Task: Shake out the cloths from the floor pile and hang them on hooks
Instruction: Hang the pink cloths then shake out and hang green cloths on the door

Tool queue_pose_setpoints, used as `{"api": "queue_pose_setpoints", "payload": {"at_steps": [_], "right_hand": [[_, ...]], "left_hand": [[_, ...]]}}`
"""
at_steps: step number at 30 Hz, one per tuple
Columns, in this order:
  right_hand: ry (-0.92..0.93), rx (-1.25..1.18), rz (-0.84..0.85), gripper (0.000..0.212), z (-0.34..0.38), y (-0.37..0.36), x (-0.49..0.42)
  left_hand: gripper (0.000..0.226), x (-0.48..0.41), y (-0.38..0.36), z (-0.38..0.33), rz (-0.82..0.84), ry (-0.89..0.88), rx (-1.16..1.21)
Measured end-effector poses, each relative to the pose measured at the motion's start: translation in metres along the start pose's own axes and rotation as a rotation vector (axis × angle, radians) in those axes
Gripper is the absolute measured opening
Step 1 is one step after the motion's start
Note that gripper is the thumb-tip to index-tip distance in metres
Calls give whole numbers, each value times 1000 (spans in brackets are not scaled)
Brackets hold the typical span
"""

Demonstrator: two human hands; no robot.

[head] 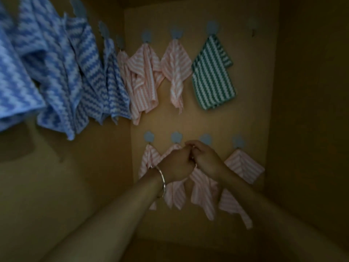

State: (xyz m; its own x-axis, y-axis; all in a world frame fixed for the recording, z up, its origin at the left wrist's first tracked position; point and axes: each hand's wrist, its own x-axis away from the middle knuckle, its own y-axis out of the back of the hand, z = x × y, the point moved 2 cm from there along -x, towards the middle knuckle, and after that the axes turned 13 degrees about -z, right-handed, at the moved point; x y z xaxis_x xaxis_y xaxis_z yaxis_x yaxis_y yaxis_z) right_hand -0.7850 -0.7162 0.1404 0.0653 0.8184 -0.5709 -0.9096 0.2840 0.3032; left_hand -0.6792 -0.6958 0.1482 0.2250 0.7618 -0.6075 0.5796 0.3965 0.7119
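Pink cloth (200, 190) gripped by curled fingers (189, 144) of left hand (176, 165) and right hand (206, 158) at a lower hook (205, 138) — nearly done, seemingly; one top hook (253, 25) bare.

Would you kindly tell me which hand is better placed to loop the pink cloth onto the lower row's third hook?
Probably the right hand: it sits just below the third hook, fingertips nearest it, on the pink cloth. The left hand grips lower, under the second hook.
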Motion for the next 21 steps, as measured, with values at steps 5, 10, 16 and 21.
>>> {"api": "queue_pose_setpoints", "payload": {"at_steps": [5, 10, 16, 21], "right_hand": [[33, 197, 56, 33, 29, 11, 42], [-9, 315, 124, 22, 50, 3, 107], [-83, 636, 251, 19, 55, -4, 205], [-227, 770, 275, 13, 50, 22, 273]], "left_hand": [[32, 42, 18, -9, 60, -66, -35], [32, 99, 35, 6, 70, -128, -24], [29, 169, 23, 16, 246, -170, 144], [32, 219, -10, -9, 470, -232, 293]]}}
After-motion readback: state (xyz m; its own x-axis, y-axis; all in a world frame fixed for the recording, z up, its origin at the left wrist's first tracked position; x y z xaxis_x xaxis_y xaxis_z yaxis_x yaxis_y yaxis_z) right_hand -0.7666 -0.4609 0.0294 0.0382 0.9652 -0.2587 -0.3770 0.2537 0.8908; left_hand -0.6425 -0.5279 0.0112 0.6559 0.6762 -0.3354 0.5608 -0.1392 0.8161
